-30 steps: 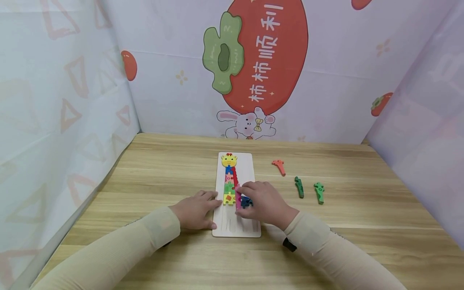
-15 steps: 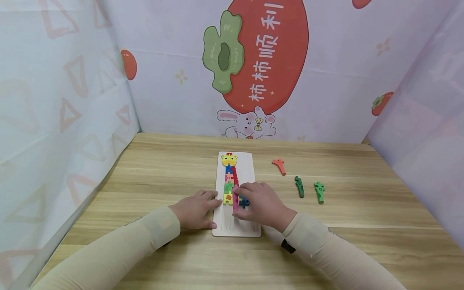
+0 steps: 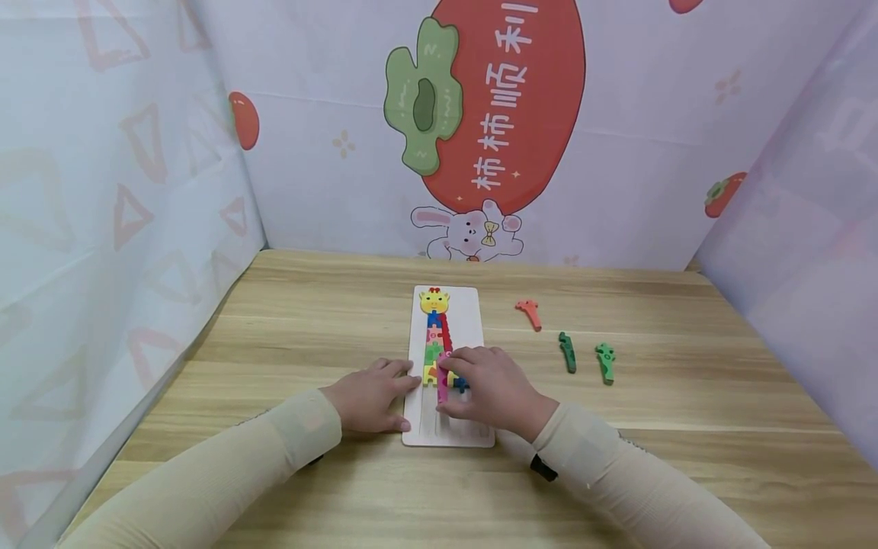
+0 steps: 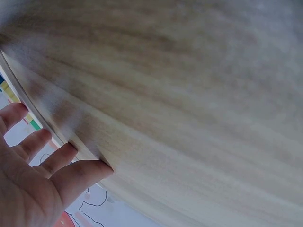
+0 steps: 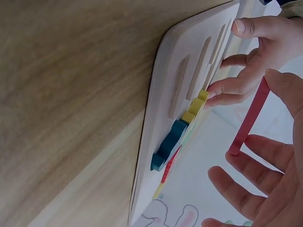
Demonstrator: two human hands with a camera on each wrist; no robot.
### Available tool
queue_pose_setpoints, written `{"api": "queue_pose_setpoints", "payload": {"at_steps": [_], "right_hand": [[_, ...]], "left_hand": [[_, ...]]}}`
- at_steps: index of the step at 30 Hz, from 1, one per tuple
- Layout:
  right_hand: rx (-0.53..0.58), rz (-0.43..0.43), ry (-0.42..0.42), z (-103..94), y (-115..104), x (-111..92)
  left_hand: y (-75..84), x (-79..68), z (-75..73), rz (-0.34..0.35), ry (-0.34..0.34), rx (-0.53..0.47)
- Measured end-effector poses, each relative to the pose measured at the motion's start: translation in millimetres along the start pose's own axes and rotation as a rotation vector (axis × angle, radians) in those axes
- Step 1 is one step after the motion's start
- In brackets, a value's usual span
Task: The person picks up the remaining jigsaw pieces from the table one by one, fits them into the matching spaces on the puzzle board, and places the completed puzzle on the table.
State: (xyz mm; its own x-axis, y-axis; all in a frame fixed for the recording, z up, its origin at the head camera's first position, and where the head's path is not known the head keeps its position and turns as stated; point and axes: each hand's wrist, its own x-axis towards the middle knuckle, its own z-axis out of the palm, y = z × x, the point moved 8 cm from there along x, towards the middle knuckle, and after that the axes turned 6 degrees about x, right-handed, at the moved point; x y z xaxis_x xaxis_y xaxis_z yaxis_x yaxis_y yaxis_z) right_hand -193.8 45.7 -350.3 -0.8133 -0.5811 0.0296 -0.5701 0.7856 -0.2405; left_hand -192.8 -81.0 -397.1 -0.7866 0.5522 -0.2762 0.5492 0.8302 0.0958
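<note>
A white puzzle board (image 3: pixel 466 320) lies lengthwise on the wooden table, with a yellow giraffe head (image 3: pixel 434 302) and a column of coloured pieces below it. My right hand (image 3: pixel 453 374) pinches a thin pink strip piece (image 3: pixel 442 387) over the board's lower half, beside a dark blue piece (image 3: pixel 461 384). In the right wrist view the pink strip (image 5: pixel 248 118) is held on edge between thumb and fingers, above the blue piece (image 5: pixel 168 144) seated in the board (image 5: pixel 189 61). My left hand (image 3: pixel 401 381) lies flat with straight fingers against the board's left edge (image 4: pixel 45 123).
Three loose pieces lie on the table right of the board: an orange one (image 3: pixel 529 314), a dark green one (image 3: pixel 566 353) and a lighter green one (image 3: pixel 604 363). Cloth walls enclose the table on the left, back and right.
My right hand has shifted slightly left with the pink strip, closer to the coloured column. The left hand has stayed where it was.
</note>
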Motion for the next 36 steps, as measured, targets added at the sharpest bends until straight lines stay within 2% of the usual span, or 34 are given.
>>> {"api": "queue_pose_setpoints", "payload": {"at_steps": [20, 36], "right_hand": [[-0.005, -0.049, -0.026, 7.7, -10.7, 0.4], [-0.001, -0.054, -0.039, 13.3, -15.7, -1.1]], "left_hand": [[0.1, 0.1, -1.0, 0.009, 0.015, 0.01], [0.3, -0.4, -1.5, -0.001, 0.011, 0.006]]}}
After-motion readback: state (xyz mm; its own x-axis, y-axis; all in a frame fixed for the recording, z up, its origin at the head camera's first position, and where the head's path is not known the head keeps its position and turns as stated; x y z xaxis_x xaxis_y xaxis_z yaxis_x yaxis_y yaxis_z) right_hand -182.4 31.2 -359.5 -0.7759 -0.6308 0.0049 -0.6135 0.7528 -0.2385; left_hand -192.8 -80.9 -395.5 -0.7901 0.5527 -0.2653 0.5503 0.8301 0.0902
